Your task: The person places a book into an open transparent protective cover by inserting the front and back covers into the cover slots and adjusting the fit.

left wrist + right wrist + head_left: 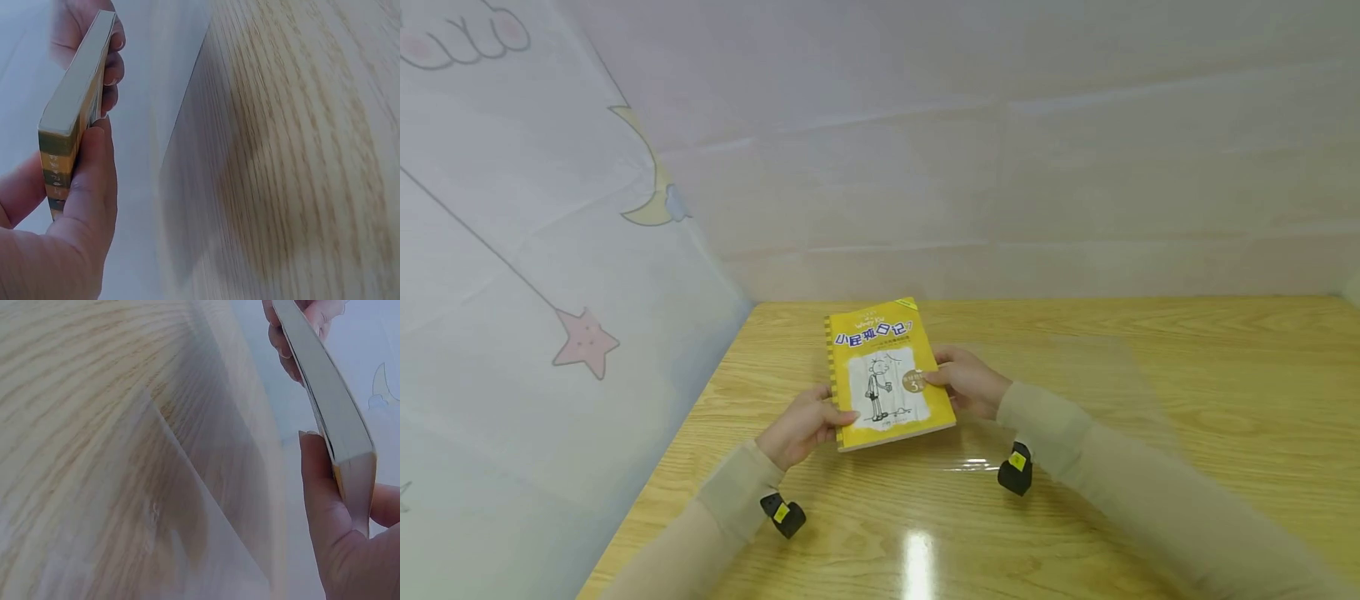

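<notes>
A yellow paperback book [887,375] with a cartoon figure on its cover is held up off the table, cover facing the head view. My left hand [805,423] grips its lower left side at the striped spine, thumb on the cover. On the right side, my right hand [972,382] holds the page edge, thumb on the cover and fingers behind. Both wrist views show the book edge-on: the striped spine end [59,156] in the left hand [69,231], and the white page block [331,394] in the right hand [350,544].
A clear plastic sheet [1075,392] lies on the wooden table [1240,400], beneath and to the right of the book. A pale cloth wall [1000,183] stands behind, and a printed one with a pink star [586,342] at the left.
</notes>
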`<state>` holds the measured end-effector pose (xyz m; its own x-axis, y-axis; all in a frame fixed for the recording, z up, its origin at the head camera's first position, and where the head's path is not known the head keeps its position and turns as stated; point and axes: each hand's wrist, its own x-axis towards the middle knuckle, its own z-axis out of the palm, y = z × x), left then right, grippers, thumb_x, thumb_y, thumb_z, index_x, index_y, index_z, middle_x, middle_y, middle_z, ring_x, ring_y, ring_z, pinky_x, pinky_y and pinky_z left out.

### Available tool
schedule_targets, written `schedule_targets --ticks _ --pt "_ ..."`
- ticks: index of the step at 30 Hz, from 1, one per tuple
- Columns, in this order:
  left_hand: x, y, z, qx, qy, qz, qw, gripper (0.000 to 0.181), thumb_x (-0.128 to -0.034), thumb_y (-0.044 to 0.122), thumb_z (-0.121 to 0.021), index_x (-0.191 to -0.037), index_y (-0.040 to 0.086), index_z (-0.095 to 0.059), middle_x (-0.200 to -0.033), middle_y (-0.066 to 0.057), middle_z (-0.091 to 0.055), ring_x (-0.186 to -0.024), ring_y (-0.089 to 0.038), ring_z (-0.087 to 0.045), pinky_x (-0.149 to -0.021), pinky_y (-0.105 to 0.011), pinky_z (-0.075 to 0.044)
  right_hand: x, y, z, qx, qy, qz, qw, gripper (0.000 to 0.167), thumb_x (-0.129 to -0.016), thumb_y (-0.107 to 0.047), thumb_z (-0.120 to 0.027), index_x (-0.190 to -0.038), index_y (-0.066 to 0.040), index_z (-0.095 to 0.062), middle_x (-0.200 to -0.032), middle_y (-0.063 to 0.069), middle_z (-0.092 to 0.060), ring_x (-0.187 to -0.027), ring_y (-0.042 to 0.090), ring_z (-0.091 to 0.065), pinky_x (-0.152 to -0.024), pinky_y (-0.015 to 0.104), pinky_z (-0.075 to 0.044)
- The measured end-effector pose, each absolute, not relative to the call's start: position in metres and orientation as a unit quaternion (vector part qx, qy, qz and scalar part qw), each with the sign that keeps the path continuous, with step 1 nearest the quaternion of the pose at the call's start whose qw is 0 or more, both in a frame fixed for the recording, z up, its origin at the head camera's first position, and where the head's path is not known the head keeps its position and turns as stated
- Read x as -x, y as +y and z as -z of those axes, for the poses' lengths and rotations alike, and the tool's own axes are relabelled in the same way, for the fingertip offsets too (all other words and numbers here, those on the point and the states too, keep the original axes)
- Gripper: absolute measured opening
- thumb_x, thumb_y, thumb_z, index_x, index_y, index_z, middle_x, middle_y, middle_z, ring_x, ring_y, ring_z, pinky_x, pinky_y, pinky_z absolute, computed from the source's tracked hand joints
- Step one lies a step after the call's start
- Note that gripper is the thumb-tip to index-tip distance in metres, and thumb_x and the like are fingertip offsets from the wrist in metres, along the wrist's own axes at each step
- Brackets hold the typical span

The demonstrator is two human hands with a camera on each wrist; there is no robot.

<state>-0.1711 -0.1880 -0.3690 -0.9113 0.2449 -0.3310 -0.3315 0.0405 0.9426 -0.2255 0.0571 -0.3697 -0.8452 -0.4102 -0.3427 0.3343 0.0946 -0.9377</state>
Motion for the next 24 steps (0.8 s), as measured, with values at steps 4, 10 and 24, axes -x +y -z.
schedule_targets --ticks 4,10,24 --pt "0.171 -0.185 0.369 0.023 0.685 -0.697 0.212 0.048 -0.0927 -0.009 -0.053 -0.138 -0.011 -0.037 -0.127 -0.024 -0.059 -0.104 -0.024 -0.066 -0.086 -0.034 -0.054 0.222 0.062 0.368 0.023 0.685 0.676 0.272 0.037 -0.1 -0.004 -0.046 -0.135 0.006 -0.041 -0.111 0.017 -0.062 -0.087 0.021 -0.064 -0.072 0.034 -0.056" --pt "0.168 -0.18 0.367 0.01 0.676 -0.702 0.225 0.049 -0.0934 -0.009 -0.053 -0.138 -0.01 -0.034 -0.128 -0.025 -0.057 -0.108 -0.027 -0.064 -0.088 -0.036 -0.053 0.218 0.068 0.367 0.01 0.69 0.672 0.267 0.038 -0.1 -0.005 -0.047 -0.135 0.007 -0.038 -0.109 0.017 -0.061 -0.086 0.021 -0.063 -0.072 0.035 -0.056" --pt "0.166 -0.17 0.362 -0.008 0.676 -0.696 0.24 0.049 -0.0938 -0.007 -0.053 -0.139 -0.011 -0.034 -0.128 -0.026 -0.058 -0.108 -0.028 -0.064 -0.088 -0.036 -0.053 0.21 0.086 0.366 0.028 0.696 0.666 0.267 0.042 -0.1 -0.007 -0.048 -0.136 0.01 -0.036 -0.107 0.016 -0.062 -0.085 0.02 -0.065 -0.072 0.035 -0.057"
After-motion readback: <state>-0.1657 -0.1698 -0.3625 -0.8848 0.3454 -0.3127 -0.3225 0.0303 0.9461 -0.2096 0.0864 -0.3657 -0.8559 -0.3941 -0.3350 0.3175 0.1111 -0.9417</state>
